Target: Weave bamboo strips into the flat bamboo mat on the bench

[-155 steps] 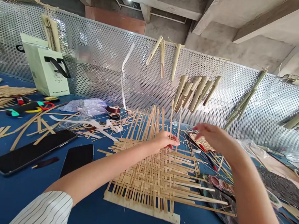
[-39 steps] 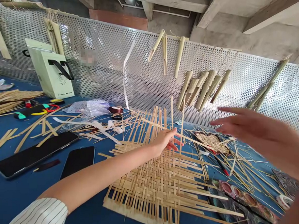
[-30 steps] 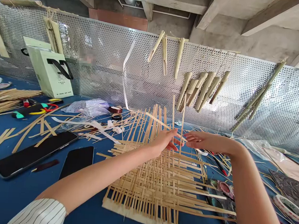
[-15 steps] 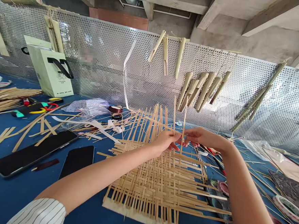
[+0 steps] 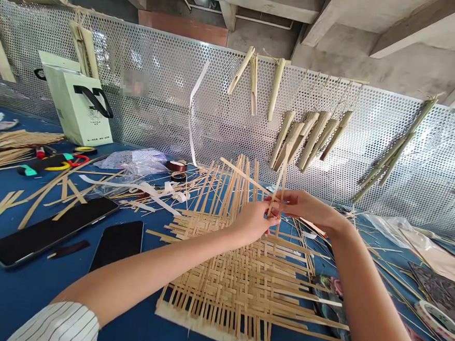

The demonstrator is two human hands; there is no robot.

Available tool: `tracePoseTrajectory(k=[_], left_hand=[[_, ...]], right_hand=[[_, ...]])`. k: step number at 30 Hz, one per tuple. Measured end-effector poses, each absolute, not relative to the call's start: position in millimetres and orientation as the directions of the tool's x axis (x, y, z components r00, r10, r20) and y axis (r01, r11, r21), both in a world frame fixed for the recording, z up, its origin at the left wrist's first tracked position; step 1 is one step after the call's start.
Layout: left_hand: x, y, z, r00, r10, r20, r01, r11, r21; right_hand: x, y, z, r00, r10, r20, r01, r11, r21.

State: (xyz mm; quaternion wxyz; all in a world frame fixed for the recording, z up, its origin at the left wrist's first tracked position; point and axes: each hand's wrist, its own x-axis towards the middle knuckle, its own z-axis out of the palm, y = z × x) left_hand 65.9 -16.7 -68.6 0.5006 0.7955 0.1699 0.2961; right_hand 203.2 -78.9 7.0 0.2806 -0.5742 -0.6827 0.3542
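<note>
A mat of woven bamboo strips [image 5: 235, 280] lies on the blue table, its loose strip ends fanning out on all sides. Over its far right part my left hand [image 5: 253, 221] is closed on a raised bamboo strip [image 5: 278, 187]. My right hand [image 5: 301, 207] meets it there, fingers pinched around the raised strips; a second one stands close beside the first, their tops crossing. Another long strip [image 5: 243, 174] slants from the upper left into the fingers. The fingertips overlap, so exactly which strip each one grips is partly hidden.
Two black phones [image 5: 54, 231] lie left of the mat. Scissors [image 5: 62, 163], a pale green bag [image 5: 82, 106] and plastic wrapping [image 5: 134, 161] are farther back. A tape roll [image 5: 440, 321] sits at right. Behind stands a perforated metal panel [image 5: 154, 98] hung with bamboo pieces.
The two upright strips have come together and now cross, the left one tilting right. My left hand has shifted slightly right, and the long cross strip now slants more steeply.
</note>
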Motion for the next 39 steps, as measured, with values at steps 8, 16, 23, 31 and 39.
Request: tracePoseTrajectory(k=[8, 16, 23, 31, 39], left_hand=[[60.2, -26.2, -58.9, 0.63, 0.657, 0.414, 0.175, -0.639, 0.749], [55.4, -33.5, -52.5, 0.546, 0.74, 0.392, 0.32, -0.617, 0.719], [60.9, 9.3, -55.6, 0.546, 0.803, 0.237, 0.192, -0.396, 0.898], [64.7, 21.4, -61.3, 0.561, 0.822, 0.094, -0.126, -0.028, 0.992], [63.6, 19.3, -59.0, 0.655, 0.755, 0.024, -0.066, 0.025, 0.997]], right_hand=[[200.2, -70.8, 2.8, -0.056, 0.997, 0.06, 0.531, 0.081, -0.844], [199.5, -73.7, 4.1, 0.027, 0.999, 0.019, 0.464, 0.005, -0.886], [197.5, -71.9, 1.6, 0.024, 1.0, 0.009, 0.454, -0.003, -0.891], [195.7, -70.4, -1.2, 0.046, 0.999, -0.007, 0.456, -0.028, -0.889], [195.6, -68.0, -3.2, 0.018, 1.0, -0.015, 0.44, -0.021, -0.898]])
